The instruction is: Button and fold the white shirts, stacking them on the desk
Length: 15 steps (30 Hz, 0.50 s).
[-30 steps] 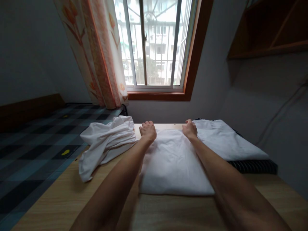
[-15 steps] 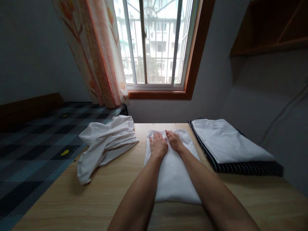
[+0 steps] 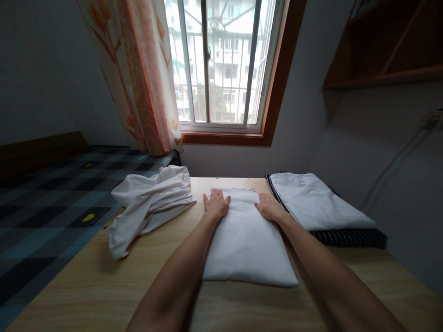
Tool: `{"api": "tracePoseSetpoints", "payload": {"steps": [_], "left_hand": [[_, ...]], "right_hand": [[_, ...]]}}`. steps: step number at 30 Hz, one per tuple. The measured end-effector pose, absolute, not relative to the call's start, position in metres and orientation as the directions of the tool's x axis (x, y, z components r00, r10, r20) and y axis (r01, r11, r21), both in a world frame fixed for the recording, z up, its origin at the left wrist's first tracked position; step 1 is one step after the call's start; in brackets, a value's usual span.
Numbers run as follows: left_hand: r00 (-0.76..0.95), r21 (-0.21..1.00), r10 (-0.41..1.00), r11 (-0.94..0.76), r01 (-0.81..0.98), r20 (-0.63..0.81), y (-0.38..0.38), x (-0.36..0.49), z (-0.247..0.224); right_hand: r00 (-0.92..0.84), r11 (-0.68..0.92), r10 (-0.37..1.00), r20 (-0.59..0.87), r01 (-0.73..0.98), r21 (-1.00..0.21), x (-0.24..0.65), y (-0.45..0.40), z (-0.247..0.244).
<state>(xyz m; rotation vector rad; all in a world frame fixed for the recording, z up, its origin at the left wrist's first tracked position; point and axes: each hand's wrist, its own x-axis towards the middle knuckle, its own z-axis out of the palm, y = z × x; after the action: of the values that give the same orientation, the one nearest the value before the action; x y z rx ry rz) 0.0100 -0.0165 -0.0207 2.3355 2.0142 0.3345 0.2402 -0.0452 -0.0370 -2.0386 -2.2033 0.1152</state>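
Observation:
A folded white garment (image 3: 247,244) lies flat on the wooden table (image 3: 114,295) in front of me; its exact kind is not shown. My left hand (image 3: 217,204) rests open on its far left corner, fingers pointing away from me. On the far right edge lies my right hand (image 3: 270,207), open too, palm down with the fingers stretched out. Neither hand grips the cloth. Left of my left hand sits a crumpled white cloth (image 3: 152,198).
At the right, a folded white garment (image 3: 318,203) lies on a dark striped folded cloth (image 3: 356,239). A bed with a checked cover (image 3: 44,203) adjoins the table's left side. Behind are a window (image 3: 224,69) and curtain (image 3: 138,78); a wooden shelf (image 3: 384,78) hangs upper right.
My hands have moved apart from the middle of the garment, the left to its left edge and the right to its right edge. The camera view has shifted slightly.

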Motion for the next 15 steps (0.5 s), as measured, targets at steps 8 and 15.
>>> {"api": "tracePoseSetpoints", "payload": {"steps": [8,15], "left_hand": [[0.398,0.066,0.887,-0.423,0.904,0.236,-0.059,0.017,-0.027],[0.444,0.123,0.885,-0.460,0.879,0.137,-0.050,-0.013,-0.036]], "right_hand": [[-0.211,0.250,0.953,0.216,0.952,-0.176,0.181,-0.071,-0.027],[-0.237,0.253,0.967,0.096,0.945,-0.208,0.190,-0.083,-0.049]]}}
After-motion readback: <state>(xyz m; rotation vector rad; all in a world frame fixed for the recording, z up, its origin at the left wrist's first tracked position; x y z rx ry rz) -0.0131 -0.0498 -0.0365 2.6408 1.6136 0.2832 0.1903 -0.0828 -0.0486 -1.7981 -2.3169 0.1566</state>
